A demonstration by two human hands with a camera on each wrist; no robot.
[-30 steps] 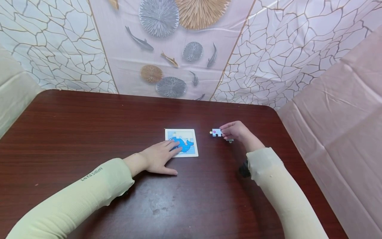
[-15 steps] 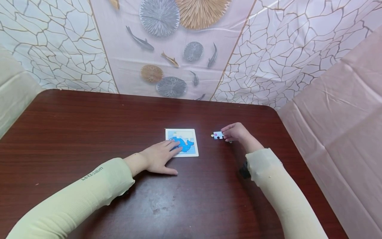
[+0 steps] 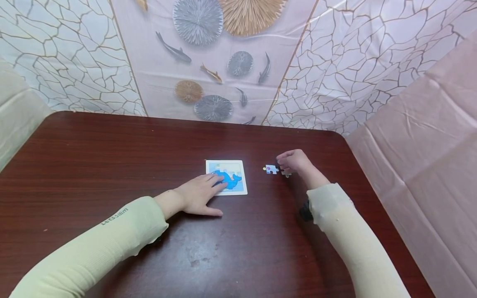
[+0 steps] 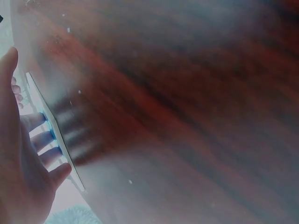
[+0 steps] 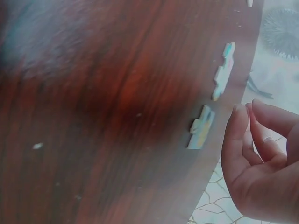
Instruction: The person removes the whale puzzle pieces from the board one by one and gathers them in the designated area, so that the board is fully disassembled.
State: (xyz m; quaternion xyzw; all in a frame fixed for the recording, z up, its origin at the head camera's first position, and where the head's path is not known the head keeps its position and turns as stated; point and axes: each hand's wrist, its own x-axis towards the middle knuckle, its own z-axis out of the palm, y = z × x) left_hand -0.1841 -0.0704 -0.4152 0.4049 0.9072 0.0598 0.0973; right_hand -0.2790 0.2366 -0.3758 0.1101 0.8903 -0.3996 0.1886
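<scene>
My left hand (image 3: 199, 196) lies with spread fingers across the left part of a white-bordered whale puzzle (image 3: 235, 189). In the left wrist view, the fingertips of the left hand (image 4: 28, 154) press on the puzzle's board (image 4: 57, 122), seen nearly edge-on. A pale jigsaw piece (image 3: 271, 169) with a pink swirl lies on the table right of the puzzle. Another jigsaw piece (image 3: 286, 173) sits beside it, partly hidden by my right hand (image 3: 296, 161). The right wrist view shows both pieces apart from my right hand (image 5: 261, 158), whose thumb and fingers are bent with nothing visible between them.
The dark brown table (image 3: 112, 157) reaches back to a patterned cloth wall (image 3: 208, 66). A pinkish cloth (image 3: 421, 157) hangs along the right edge. Small pale specks (image 5: 37, 146) dot the tabletop.
My right hand has let go of the swirl piece, after shifting it slightly toward me, and has lifted a little from it. My left hand has stayed on the puzzle.
</scene>
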